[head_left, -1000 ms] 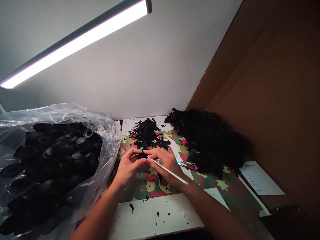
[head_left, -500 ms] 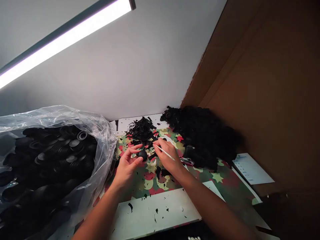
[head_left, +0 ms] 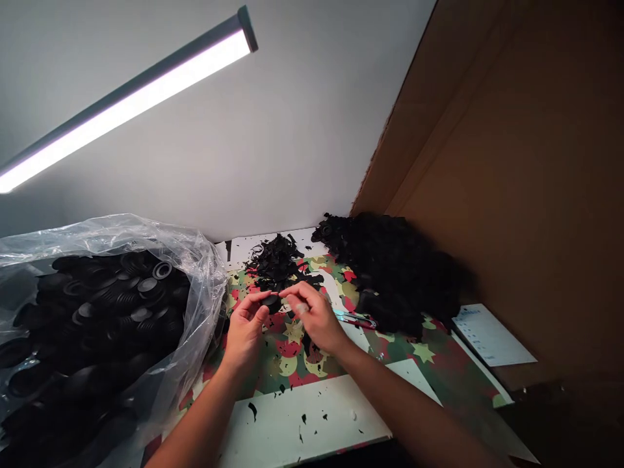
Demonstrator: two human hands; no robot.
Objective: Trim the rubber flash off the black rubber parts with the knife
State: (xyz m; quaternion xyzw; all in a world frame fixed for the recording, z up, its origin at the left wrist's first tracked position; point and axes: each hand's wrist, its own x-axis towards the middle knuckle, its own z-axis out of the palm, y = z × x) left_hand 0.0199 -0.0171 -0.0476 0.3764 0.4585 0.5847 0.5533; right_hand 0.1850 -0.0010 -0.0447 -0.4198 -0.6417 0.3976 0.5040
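My left hand [head_left: 246,330] pinches a small round black rubber part [head_left: 271,303] between thumb and fingers, above the patterned sheet. My right hand [head_left: 314,318] is at its right side, closed, with the index fingertip at the part's edge. A slim white stick [head_left: 303,308] is in the right hand, showing now only as a pale blur at the fingers. Behind the hands lies a heap of black rubber scraps [head_left: 277,258].
A clear plastic bag [head_left: 207,260] with many round black parts stands at left. A larger dark heap [head_left: 400,273] is at right, by a cardboard wall [head_left: 487,162]. A cutter knife [head_left: 358,318] and a white paper [head_left: 492,338] lie nearby. A lamp [head_left: 146,97] hangs above.
My right hand has moved left to the black part, which has turned to show a flatter face. The white stick has swung so that little of it shows. The view has tilted slightly up.
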